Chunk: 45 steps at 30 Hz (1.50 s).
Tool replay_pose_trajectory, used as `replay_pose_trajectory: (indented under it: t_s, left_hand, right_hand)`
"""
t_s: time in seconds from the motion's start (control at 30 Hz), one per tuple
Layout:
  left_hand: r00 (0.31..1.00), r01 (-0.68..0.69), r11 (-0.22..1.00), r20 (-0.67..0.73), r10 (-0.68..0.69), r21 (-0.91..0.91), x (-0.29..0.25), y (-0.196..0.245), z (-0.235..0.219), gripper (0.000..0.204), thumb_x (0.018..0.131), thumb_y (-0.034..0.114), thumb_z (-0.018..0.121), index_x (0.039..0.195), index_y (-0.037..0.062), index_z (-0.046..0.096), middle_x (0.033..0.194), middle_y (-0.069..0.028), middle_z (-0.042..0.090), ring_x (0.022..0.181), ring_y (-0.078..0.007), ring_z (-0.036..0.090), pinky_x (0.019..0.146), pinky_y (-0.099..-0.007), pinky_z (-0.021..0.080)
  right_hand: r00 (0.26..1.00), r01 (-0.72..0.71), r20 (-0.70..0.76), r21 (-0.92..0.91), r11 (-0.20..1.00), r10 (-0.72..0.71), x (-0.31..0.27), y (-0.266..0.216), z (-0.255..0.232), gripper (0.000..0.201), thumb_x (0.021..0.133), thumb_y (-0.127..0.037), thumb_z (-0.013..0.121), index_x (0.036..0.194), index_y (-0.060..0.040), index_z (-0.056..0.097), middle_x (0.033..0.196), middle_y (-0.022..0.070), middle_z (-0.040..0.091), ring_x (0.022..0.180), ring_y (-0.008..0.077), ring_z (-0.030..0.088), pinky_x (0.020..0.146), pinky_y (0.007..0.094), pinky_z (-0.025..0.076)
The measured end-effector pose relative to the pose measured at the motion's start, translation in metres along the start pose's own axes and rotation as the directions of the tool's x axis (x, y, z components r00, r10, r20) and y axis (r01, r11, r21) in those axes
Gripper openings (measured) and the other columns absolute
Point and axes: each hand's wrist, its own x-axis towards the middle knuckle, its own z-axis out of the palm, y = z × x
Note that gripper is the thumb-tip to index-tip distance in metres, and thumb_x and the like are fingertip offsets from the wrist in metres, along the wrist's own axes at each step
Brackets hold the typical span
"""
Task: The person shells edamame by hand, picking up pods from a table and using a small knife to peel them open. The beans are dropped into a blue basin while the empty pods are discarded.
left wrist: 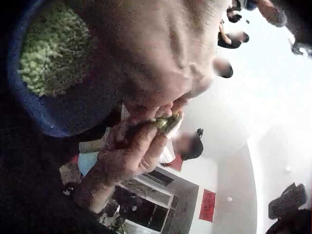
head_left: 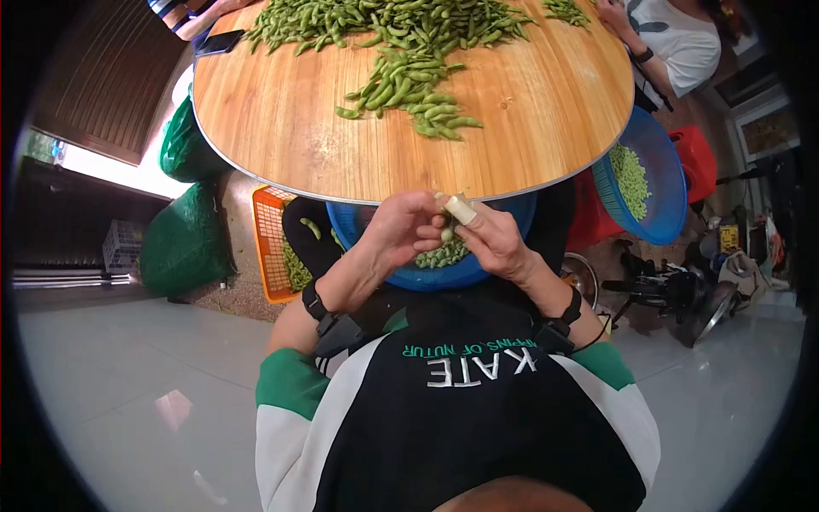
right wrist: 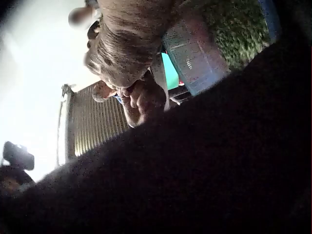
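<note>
My left hand (head_left: 395, 229) and right hand (head_left: 498, 244) meet just past the near edge of the table, over a blue basin (head_left: 345, 224) of shelled green beans (head_left: 441, 255). A green soybean pod (left wrist: 167, 123) is pinched between the fingertips of both hands, best seen in the left wrist view. A pale wrap (head_left: 461, 210) covers the right thumb. In the right wrist view the hands overlap and the pod is hidden. A heap of soybean pods (head_left: 401, 75) lies on the round wooden table (head_left: 546, 111) ahead.
An orange basket (head_left: 271, 247) with pods stands left of my legs, near green sacks (head_left: 186, 243). To the right, another blue basin (head_left: 668, 183) of shelled beans rests by a red stool (head_left: 693, 154). Two people sit across the table; a phone (head_left: 220, 43) lies at its left edge.
</note>
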Motion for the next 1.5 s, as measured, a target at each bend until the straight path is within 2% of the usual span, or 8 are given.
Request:
replay_pose_trajectory:
  t_s: [0.07, 0.17, 0.23, 0.47, 0.63, 0.7, 0.8, 1.5]
  left_hand:
    - [0.996, 0.09, 0.992, -0.003, -0.09, -0.093, 0.002, -0.002, -0.002, 0.014, 0.083, 0.005, 0.052, 0.095, 0.0014, 0.056, 0.07, -0.0057, 0.056, 0.048, -0.009, 0.042, 0.038, -0.0227, 0.029]
    - [0.967, -0.189, 0.924, -0.103, 0.234, 0.332, -0.002, -0.009, 0.022, 0.012, 0.086, 0.006, 0.055, 0.097, 0.0013, 0.056, 0.076, -0.0078, 0.059, 0.054, -0.0113, 0.051, 0.041, -0.0229, 0.036]
    - [0.877, -0.445, 0.78, 0.041, 0.478, 0.44, -0.004, -0.014, 0.024, 0.016, 0.088, 0.005, 0.056, 0.103, 0.0009, 0.054, 0.077, -0.007, 0.061, 0.063, -0.0126, 0.058, 0.049, -0.0226, 0.044]
    - [0.886, -0.438, 0.672, 0.159, 0.436, 0.597, -0.007, -0.014, 0.005, 0.021, 0.088, 0.001, 0.06, 0.109, -0.0016, 0.058, 0.093, -0.007, 0.064, 0.076, -0.0107, 0.061, 0.066, -0.0222, 0.048]
    - [0.841, -0.478, 0.566, 0.165, 0.515, 0.671, -0.011, -0.018, 0.01, 0.016, 0.087, 0.0, 0.061, 0.102, -0.003, 0.06, 0.093, -0.0047, 0.063, 0.078, -0.0092, 0.059, 0.071, -0.0238, 0.049]
    - [0.844, -0.484, 0.587, 0.169, 0.509, 0.649, -0.011, -0.016, 0.009, 0.016, 0.087, -0.001, 0.06, 0.102, -0.0034, 0.06, 0.094, -0.0046, 0.063, 0.078, -0.0093, 0.059, 0.072, -0.0244, 0.05]
    - [0.808, -0.525, 0.586, 0.146, 0.571, 0.617, -0.012, -0.016, 0.008, 0.014, 0.087, 0.002, 0.061, 0.101, -0.0017, 0.061, 0.09, -0.0041, 0.064, 0.074, -0.0086, 0.058, 0.067, -0.0229, 0.048]
    - [0.897, -0.384, 0.755, 0.023, 0.441, 0.532, -0.013, -0.015, 0.001, 0.008, 0.086, 0.005, 0.062, 0.093, -0.0003, 0.061, 0.07, -0.0008, 0.059, 0.056, -0.0057, 0.049, 0.049, -0.0192, 0.037]
  right_hand:
    - [0.986, 0.166, 0.041, -0.249, 0.954, -0.161, -0.001, 0.003, -0.001, 0.04, 0.088, 0.001, 0.054, 0.128, 0.0019, 0.052, 0.089, 0.0111, 0.062, 0.073, 0.0168, 0.062, 0.065, 0.0294, 0.052]
    - [0.97, -0.23, -0.044, 0.137, 0.964, 0.237, 0.0, -0.004, -0.002, 0.032, 0.091, -0.002, 0.052, 0.123, 0.0023, 0.054, 0.086, 0.0099, 0.061, 0.064, 0.0141, 0.058, 0.052, 0.0271, 0.049]
    - [0.716, -0.543, 0.299, 0.807, 0.233, 0.63, 0.003, -0.01, -0.007, 0.026, 0.094, -0.006, 0.048, 0.117, 0.0011, 0.056, 0.081, 0.0072, 0.058, 0.053, 0.0095, 0.049, 0.041, 0.0223, 0.04]
    - [0.644, -0.524, 0.494, 0.841, -0.134, 0.585, 0.001, -0.011, -0.01, 0.021, 0.097, -0.016, 0.047, 0.112, -0.0018, 0.053, 0.079, 0.0067, 0.054, 0.049, 0.0069, 0.04, 0.039, 0.0156, 0.033]
    - [0.628, -0.549, 0.508, 0.826, -0.127, 0.59, 0.0, -0.02, -0.007, 0.022, 0.097, -0.017, 0.047, 0.114, -0.002, 0.051, 0.081, 0.0064, 0.055, 0.05, 0.0058, 0.041, 0.039, 0.0162, 0.033]
    - [0.708, -0.63, 0.285, 0.669, 0.394, 0.646, -0.002, -0.022, -0.004, 0.029, 0.098, -0.016, 0.045, 0.122, -0.0015, 0.048, 0.081, 0.0052, 0.056, 0.05, 0.0045, 0.04, 0.041, 0.0165, 0.033]
    - [0.768, -0.565, 0.201, 0.658, 0.497, 0.607, 0.001, -0.032, -0.013, 0.038, 0.098, -0.016, 0.043, 0.134, -0.0018, 0.042, 0.08, 0.0039, 0.056, 0.05, 0.0038, 0.039, 0.043, 0.0161, 0.033]
    - [0.817, -0.541, 0.248, 0.644, 0.541, 0.521, -0.006, -0.023, -0.001, 0.042, 0.094, -0.006, 0.05, 0.136, -0.0047, 0.046, 0.079, 0.0014, 0.059, 0.054, 0.0029, 0.044, 0.046, 0.0173, 0.036]
